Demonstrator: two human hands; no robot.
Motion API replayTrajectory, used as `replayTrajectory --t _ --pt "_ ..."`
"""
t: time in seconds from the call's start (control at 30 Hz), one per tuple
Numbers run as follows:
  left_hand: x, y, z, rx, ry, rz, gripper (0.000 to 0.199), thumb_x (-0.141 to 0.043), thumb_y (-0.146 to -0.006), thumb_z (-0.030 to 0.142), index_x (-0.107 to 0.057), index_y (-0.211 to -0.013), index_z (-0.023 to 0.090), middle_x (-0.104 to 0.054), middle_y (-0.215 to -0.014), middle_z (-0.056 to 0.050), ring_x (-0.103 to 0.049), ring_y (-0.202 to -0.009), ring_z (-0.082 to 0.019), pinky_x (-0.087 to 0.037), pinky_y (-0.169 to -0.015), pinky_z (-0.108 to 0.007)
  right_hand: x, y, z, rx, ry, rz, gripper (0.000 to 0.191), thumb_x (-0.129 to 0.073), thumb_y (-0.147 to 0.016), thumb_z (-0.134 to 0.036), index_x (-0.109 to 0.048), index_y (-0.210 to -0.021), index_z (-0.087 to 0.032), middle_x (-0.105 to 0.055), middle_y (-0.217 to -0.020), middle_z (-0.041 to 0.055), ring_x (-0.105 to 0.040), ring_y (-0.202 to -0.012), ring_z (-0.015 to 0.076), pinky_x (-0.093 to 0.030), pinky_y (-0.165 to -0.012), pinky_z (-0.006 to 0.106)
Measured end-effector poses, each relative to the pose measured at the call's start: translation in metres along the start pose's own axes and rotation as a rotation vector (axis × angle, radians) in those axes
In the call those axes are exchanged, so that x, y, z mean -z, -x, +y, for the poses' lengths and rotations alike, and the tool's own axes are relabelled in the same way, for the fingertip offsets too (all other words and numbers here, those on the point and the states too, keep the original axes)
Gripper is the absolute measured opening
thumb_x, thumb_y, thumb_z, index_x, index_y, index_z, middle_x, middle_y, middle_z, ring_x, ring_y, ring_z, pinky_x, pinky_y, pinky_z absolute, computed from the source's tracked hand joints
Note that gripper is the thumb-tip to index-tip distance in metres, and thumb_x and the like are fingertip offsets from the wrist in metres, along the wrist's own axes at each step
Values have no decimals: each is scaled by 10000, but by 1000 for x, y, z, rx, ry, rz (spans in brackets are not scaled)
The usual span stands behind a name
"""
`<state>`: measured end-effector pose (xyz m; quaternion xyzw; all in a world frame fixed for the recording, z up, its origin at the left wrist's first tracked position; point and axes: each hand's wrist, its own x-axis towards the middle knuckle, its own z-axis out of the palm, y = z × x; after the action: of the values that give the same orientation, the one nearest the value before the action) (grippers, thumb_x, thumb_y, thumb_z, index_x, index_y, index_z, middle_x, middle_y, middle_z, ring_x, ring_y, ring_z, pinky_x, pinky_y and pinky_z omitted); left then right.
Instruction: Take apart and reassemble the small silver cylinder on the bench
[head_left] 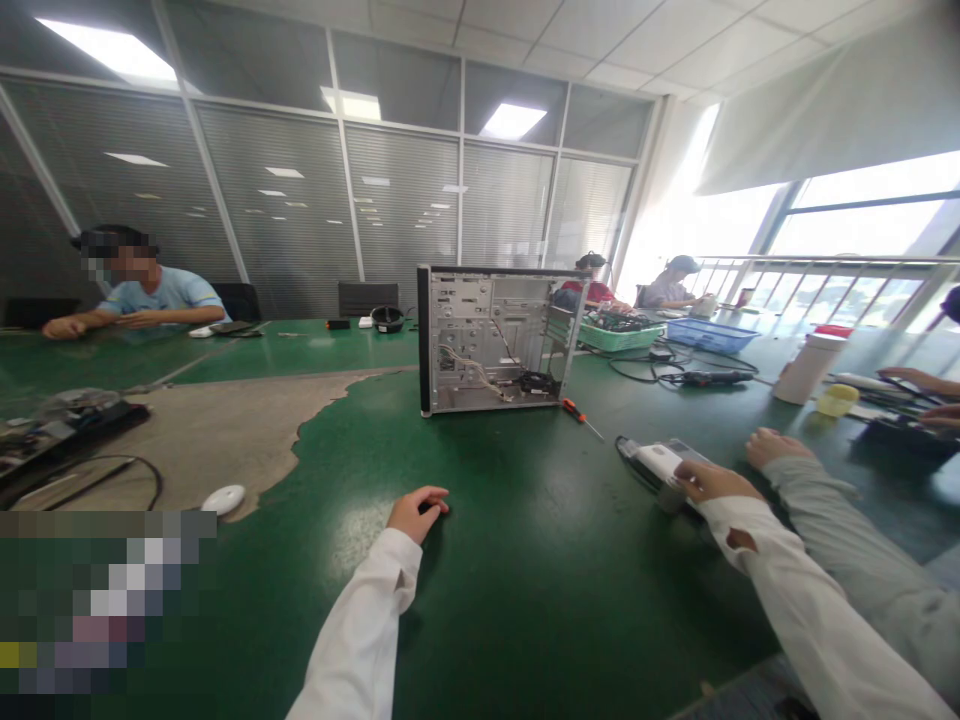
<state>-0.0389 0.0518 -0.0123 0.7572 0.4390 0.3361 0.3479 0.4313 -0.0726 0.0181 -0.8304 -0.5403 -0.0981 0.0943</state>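
Observation:
An open computer case [495, 340] stands upright on the green table [480, 610], its bare metal interior and loose cables showing. Beside its lower right corner lies an orange and black screwdriver [574, 411]. My left hand [417, 513] rests on the table in front of the case, fingers loosely bent, thumb apart, with nothing visible in it. At the right, my right hand [718, 483] has its fingers closed on the near edge of a white and grey device [658, 461]; its fingertips are partly hidden.
Another person's hand [780, 447] rests just beyond my right hand. A green basket [619, 338], a blue basket [711, 337], cables and a pale bottle [808, 368] are at the back right. A white oval object [224, 500] and electronic parts [64, 430] lie left. Other people sit around.

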Motion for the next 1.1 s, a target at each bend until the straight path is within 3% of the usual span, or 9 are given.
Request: replayTrajectory --t 0.1,0.2,0.27,0.43,0.53,0.67,0.87,1.0,1.1 --pt "-1 0 -1 1 2 5 287 -460 -616 90 -608 -856 144 -666 -706 -32 -599 -718 -147 -426 -746 -265 0 4 3 9 13 -74 213 -443 -707 -317 -581 -845 -233 -593 -881 68 -546 -796 219 -410 -661 321" --pt "-2 0 -3 -3 15 7 294 -457 -612 80 -606 -856 144 -665 -703 -30 -600 -712 -143 -430 -741 -260 -9 16 16 -32 88 74 366 -402 -709 -396 -505 -1027 -247 -542 -1009 112 -514 -871 293 -403 -669 404" --pt "-2 0 -3 -5 20 5 293 -457 -611 79 -605 -856 142 -665 -699 -30 -600 -710 -141 -433 -738 -257 -21 22 31 -63 110 128 428 -420 -675 -429 -479 -1051 -234 -539 -995 146 -518 -843 330 -397 -656 447" --pt "-1 0 -2 -1 14 2 285 -462 -614 92 -606 -856 140 -666 -705 -33 -601 -720 -145 -432 -744 -259 -48 27 70 -86 -44 -147 367 -551 -528 -375 -532 -864 -228 -595 -762 129 -566 -753 320 -424 -665 426" --pt "-1 1 -1 7 12 4 288 -461 -611 89 -608 -853 142 -666 -702 -30 -601 -715 -144 -432 -744 -258 -47 35 59 -84 -75 -132 342 -530 -542 -375 -536 -845 -215 -604 -790 136 -578 -717 305 -432 -648 409" --pt "-1 2 1 22 15 8 283 -466 -607 88 -611 -842 145 -667 -690 -24 -600 -714 -141 -431 -741 -253 -31 55 -12 90 -169 20 347 -451 -619 -360 -529 -916 -199 -603 -836 118 -581 -719 257 -434 -654 367" --pt "0 3 -1 15 53 26 264 -474 -617 103 -611 -837 151 -662 -690 -26 -599 -716 -150 -433 -751 -287 -8 62 -173 503 -438 -71 389 -452 -640 -269 -477 -1025 -214 -570 -927 53 -538 -825 191 -412 -732 314" --pt "1 3 -3 -2 96 104 283 -473 -604 81 -600 -847 149 -653 -748 -40 -592 -758 -154 -432 -764 -297 -10 51 -265 605 -621 -112 589 -518 -586 -232 -340 -1146 -204 -564 -878 36 -527 -790 179 -414 -711 296" --pt "4 3 -6 7 160 240 357 -451 -596 62 -560 -924 149 -627 -863 -58 -571 -840 -162 -446 -719 -285 -21 42 -312 645 -738 -110 647 -540 -565 -199 -302 -1167 -197 -562 -847 30 -521 -763 177 -413 -704 302"
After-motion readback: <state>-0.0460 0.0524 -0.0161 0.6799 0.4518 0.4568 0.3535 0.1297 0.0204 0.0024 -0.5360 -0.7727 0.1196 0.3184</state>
